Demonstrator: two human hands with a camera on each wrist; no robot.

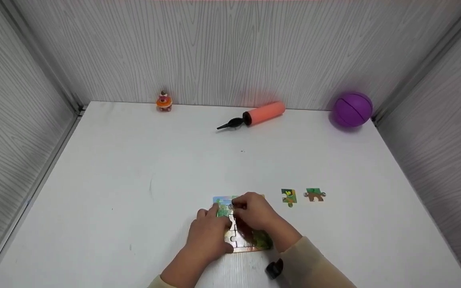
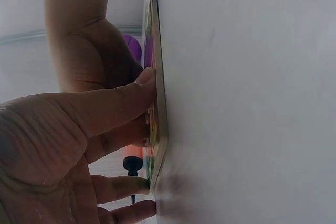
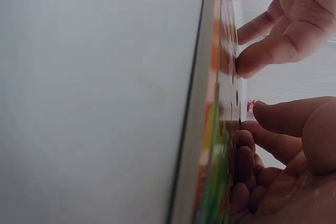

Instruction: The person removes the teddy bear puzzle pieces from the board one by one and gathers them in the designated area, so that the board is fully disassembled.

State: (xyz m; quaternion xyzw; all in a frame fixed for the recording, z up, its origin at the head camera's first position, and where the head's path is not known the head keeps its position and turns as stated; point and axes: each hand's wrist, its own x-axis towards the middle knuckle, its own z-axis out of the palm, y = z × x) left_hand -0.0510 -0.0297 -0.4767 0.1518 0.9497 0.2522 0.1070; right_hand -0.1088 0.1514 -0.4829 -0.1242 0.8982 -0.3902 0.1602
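A jigsaw puzzle board (image 1: pixel 250 249) with a coloured border lies on the white table, glare on its surface. My left hand (image 1: pixel 208 238) rests at its left side, thumb at the near edge and other fingers spread toward the far corner. Extended fingers meet the board's rim in the left wrist view. Over the puzzle's middle is my right hand (image 1: pixel 257 213), fingertips touching the surface; in the right wrist view its thumb (image 3: pixel 281 115) stands apart from the bent fingers. Right of the board lie two loose jigsaw pieces, one green with yellow (image 1: pixel 289 197), one green and brown (image 1: pixel 314 192).
Along the back wall stand a small orange-and-red figurine (image 1: pixel 164 102), a coral hand pump (image 1: pixel 266 113) with a black nozzle, and a purple ball (image 1: pixel 353 109). Wood-grained panels enclose the table at the back and sides. A black device (image 1: pixel 274 269) sits by my right sleeve.
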